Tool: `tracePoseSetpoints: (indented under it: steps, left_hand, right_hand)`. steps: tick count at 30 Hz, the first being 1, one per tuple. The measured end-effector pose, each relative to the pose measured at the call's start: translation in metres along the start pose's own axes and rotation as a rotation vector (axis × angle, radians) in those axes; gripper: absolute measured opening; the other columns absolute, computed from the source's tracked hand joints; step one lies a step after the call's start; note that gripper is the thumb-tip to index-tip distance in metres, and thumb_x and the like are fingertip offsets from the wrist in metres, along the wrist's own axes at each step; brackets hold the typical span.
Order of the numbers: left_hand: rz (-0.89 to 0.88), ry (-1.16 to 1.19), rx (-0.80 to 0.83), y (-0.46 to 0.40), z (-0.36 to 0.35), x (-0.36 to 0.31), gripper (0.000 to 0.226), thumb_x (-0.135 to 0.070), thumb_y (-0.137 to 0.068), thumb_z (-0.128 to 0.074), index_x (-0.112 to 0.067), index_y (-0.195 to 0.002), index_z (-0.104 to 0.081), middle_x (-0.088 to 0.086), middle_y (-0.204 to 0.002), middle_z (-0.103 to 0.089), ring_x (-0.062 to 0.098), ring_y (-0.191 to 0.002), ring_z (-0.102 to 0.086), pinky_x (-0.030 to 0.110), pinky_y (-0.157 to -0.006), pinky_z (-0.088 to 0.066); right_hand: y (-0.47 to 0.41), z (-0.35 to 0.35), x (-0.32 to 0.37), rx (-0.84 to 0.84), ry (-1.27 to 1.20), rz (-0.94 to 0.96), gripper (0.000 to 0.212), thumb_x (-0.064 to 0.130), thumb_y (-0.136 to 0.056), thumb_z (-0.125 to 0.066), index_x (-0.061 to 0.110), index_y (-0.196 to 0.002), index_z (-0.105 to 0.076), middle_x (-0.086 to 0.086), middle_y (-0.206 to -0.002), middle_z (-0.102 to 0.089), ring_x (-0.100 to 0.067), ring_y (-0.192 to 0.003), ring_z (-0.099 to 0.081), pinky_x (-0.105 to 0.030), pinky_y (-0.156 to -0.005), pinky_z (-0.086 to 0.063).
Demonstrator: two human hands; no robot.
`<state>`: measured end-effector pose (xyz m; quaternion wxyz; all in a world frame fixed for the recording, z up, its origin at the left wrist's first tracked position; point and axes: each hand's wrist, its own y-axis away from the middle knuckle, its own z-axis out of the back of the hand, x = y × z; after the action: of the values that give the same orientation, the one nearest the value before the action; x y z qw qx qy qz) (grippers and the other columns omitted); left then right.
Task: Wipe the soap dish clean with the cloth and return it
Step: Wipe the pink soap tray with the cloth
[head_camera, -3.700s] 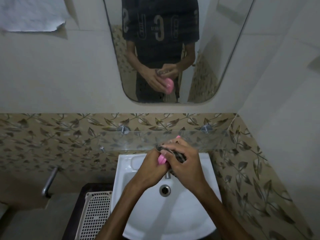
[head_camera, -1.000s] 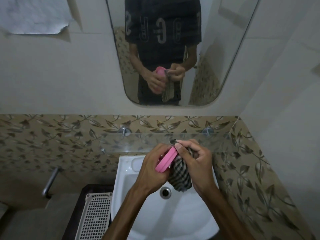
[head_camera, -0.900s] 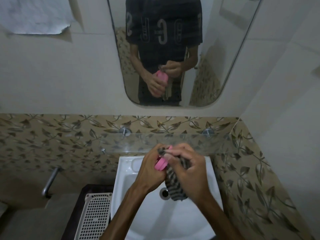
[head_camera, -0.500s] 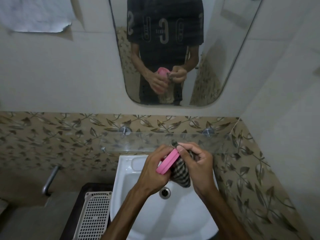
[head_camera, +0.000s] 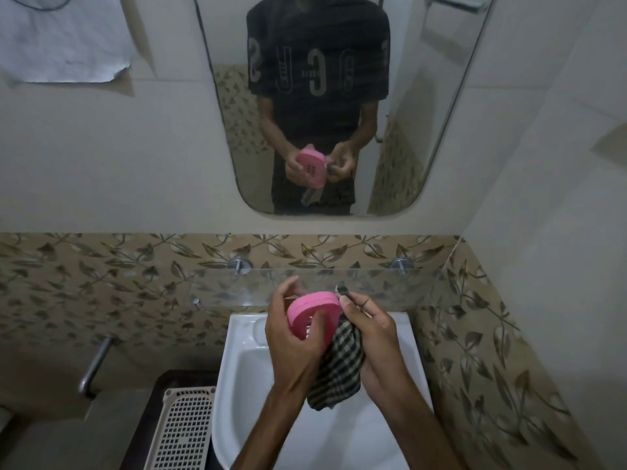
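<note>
Over the white sink (head_camera: 237, 374), my left hand (head_camera: 291, 347) holds the pink soap dish (head_camera: 310, 308) tilted on edge, its slotted underside turned partly toward me. My right hand (head_camera: 376, 340) grips a dark checked cloth (head_camera: 339, 364), its thumb and fingers pinching the cloth against the dish's right edge. The rest of the cloth hangs down between my wrists. The mirror (head_camera: 407, 147) above reflects both hands, the dish and the cloth.
A glass shelf (head_camera: 390, 286) on two metal pegs runs just behind my hands. A white perforated basket (head_camera: 185, 429) sits left of the sink. A metal handle (head_camera: 96, 362) sticks out from the leaf-patterned tiles at left. The right wall stands close.
The dish has been turned in my left hand from a thin edge-on angle to show its slotted face. My right hand stays beside it with the cloth hanging lower.
</note>
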<state>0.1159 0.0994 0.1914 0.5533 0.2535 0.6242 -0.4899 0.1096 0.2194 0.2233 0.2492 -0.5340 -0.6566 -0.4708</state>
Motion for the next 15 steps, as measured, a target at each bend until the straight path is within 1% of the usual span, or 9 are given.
tracePoseSetpoints:
  steps: [2, 4, 6, 7, 10, 11, 12, 14, 15]
  left_hand:
    - [0.089, -0.013, -0.095, 0.007, -0.008, -0.002, 0.063, -0.026, -0.085, -0.067, -0.037, -0.144, -0.049, -0.016, -0.135, -0.055, 0.000, -0.125, -0.054, 0.030, -0.097, -0.056]
    - [0.083, -0.039, -0.118, 0.014, -0.014, -0.002, 0.062, -0.029, -0.094, -0.062, -0.041, -0.151, -0.043, -0.014, -0.146, -0.047, -0.001, -0.134, -0.046, 0.019, -0.105, -0.048]
    - [0.019, -0.110, -0.109, 0.019, -0.018, -0.002, 0.056, -0.031, -0.105, -0.057, -0.041, -0.157, -0.039, -0.010, -0.152, -0.038, -0.004, -0.140, -0.039, 0.004, -0.102, -0.040]
    - [0.005, -0.134, -0.103, 0.019, -0.018, -0.001, 0.054, -0.031, -0.108, -0.055, -0.040, -0.158, -0.038, -0.010, -0.154, -0.035, -0.005, -0.141, -0.037, 0.000, -0.100, -0.038]
    - [0.011, -0.173, -0.040, 0.016, -0.018, 0.001, 0.047, -0.037, -0.111, -0.046, -0.040, -0.157, -0.040, -0.009, -0.160, -0.033, 0.002, -0.146, -0.037, 0.000, -0.104, -0.032]
    - [0.034, -0.174, 0.011, 0.014, -0.017, 0.003, 0.048, -0.045, -0.109, -0.041, -0.043, -0.157, -0.039, -0.013, -0.162, -0.031, 0.002, -0.148, -0.035, 0.001, -0.105, -0.030]
    - [0.069, -0.162, 0.075, 0.013, -0.015, 0.003, 0.053, -0.054, -0.106, -0.037, -0.048, -0.158, -0.034, -0.020, -0.164, -0.026, -0.003, -0.148, -0.031, 0.002, -0.103, -0.028]
    - [0.133, -0.088, 0.193, 0.010, -0.011, 0.007, 0.068, -0.074, -0.096, -0.037, -0.056, -0.159, -0.020, -0.042, -0.158, -0.017, -0.022, -0.143, -0.022, -0.003, -0.099, -0.024]
    - [0.167, -0.023, 0.233, 0.009, -0.010, 0.008, 0.077, -0.080, -0.090, -0.042, -0.057, -0.159, -0.016, -0.048, -0.153, -0.015, -0.027, -0.140, -0.019, -0.005, -0.100, -0.023]
  right_hand:
    - [0.002, -0.007, -0.005, -0.077, -0.031, -0.042, 0.016, 0.018, -0.091, -0.075, 0.015, -0.107, -0.077, -0.015, -0.106, -0.079, -0.034, -0.097, -0.077, -0.040, -0.074, -0.064]
    - [0.003, -0.012, -0.008, -0.131, -0.084, -0.071, 0.020, 0.016, -0.092, -0.075, 0.013, -0.111, -0.076, -0.015, -0.107, -0.079, -0.035, -0.099, -0.077, -0.040, -0.074, -0.064]
    - [0.005, -0.015, -0.010, -0.158, -0.131, -0.096, 0.022, 0.015, -0.092, -0.075, 0.010, -0.113, -0.076, -0.016, -0.106, -0.079, -0.034, -0.098, -0.078, -0.043, -0.079, -0.065]
    - [0.005, -0.017, -0.010, -0.155, -0.148, -0.120, 0.021, 0.015, -0.092, -0.074, 0.010, -0.112, -0.076, -0.016, -0.106, -0.080, -0.034, -0.097, -0.078, -0.047, -0.083, -0.065]
    - [0.007, -0.018, -0.011, -0.131, -0.196, -0.216, 0.022, 0.013, -0.093, -0.072, 0.006, -0.114, -0.075, -0.019, -0.106, -0.079, -0.036, -0.097, -0.078, -0.049, -0.088, -0.063]
    - [0.007, -0.016, -0.010, -0.117, -0.213, -0.243, 0.025, 0.013, -0.092, -0.071, 0.005, -0.116, -0.074, -0.020, -0.108, -0.078, -0.037, -0.099, -0.077, -0.049, -0.090, -0.062]
    - [0.007, -0.015, -0.008, -0.092, -0.228, -0.272, 0.029, 0.014, -0.092, -0.071, 0.003, -0.118, -0.073, -0.021, -0.111, -0.077, -0.039, -0.103, -0.076, -0.050, -0.094, -0.060]
    - [0.006, -0.012, -0.003, -0.022, -0.250, -0.345, 0.037, 0.016, -0.091, -0.071, 0.000, -0.125, -0.071, -0.023, -0.120, -0.074, -0.040, -0.109, -0.072, -0.051, -0.104, -0.055]
    - [0.006, -0.013, -0.001, 0.013, -0.262, -0.387, 0.040, 0.017, -0.092, -0.071, -0.001, -0.128, -0.069, -0.023, -0.120, -0.073, -0.039, -0.107, -0.072, -0.050, -0.105, -0.054]
